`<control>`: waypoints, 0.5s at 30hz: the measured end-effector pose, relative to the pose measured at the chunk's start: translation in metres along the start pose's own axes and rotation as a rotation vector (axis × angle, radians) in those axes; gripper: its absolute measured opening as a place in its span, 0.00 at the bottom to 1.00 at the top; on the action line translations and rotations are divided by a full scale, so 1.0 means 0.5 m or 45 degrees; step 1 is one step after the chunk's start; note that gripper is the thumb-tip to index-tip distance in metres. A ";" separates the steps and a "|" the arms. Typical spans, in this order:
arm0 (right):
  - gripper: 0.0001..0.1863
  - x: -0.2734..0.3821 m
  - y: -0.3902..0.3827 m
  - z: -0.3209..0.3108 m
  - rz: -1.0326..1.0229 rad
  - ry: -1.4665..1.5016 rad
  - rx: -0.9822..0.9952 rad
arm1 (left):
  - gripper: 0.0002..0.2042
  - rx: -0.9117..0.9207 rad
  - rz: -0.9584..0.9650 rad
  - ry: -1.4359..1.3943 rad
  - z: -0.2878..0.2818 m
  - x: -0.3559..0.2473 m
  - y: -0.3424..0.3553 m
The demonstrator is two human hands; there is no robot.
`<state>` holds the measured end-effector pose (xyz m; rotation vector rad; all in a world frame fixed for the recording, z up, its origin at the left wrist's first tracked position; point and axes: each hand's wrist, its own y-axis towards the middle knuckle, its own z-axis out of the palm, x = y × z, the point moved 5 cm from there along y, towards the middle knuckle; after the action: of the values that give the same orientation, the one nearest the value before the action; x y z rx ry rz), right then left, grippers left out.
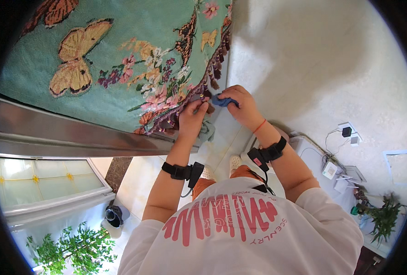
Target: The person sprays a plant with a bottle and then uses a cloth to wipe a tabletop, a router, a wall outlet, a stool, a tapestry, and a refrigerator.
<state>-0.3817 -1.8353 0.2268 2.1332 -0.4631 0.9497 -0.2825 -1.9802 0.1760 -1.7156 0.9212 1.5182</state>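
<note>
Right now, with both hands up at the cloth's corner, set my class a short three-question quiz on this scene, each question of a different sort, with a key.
1. True or false: the right hand holds a blue rag.
2. Which does the left hand grip?
A. the potted plant
B. the fringed edge of the butterfly cloth
C. a wall socket
3. Fill in: each forearm wears a black ____ near the wrist.

Key
1. True. The rag is bunched in the fingers against the cabinet corner.
2. B. The left hand pinches the purple fringe at the cloth's corner.
3. Strap. One sits on the left forearm, one on the right.
</note>
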 end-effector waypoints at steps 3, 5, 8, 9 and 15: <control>0.16 0.056 0.005 0.016 -0.285 -0.058 0.114 | 0.13 0.034 0.034 -0.092 0.002 -0.006 -0.001; 0.15 0.029 -0.006 0.026 -0.198 -0.122 0.186 | 0.13 0.023 0.073 -0.139 0.001 -0.011 -0.003; 0.14 0.024 -0.018 0.019 -0.074 -0.125 0.143 | 0.13 0.103 -0.047 -0.202 0.009 -0.008 -0.011; 0.14 0.033 -0.021 0.010 -0.032 -0.059 0.029 | 0.14 0.096 -0.006 -0.145 0.010 -0.020 -0.016; 0.14 -0.001 -0.016 0.038 -0.026 -0.218 0.225 | 0.17 0.099 -0.051 -0.033 -0.014 -0.014 -0.037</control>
<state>-0.3683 -1.8441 0.2141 2.3870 -0.4547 0.8265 -0.2637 -1.9759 0.1842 -1.6456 0.9154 1.4570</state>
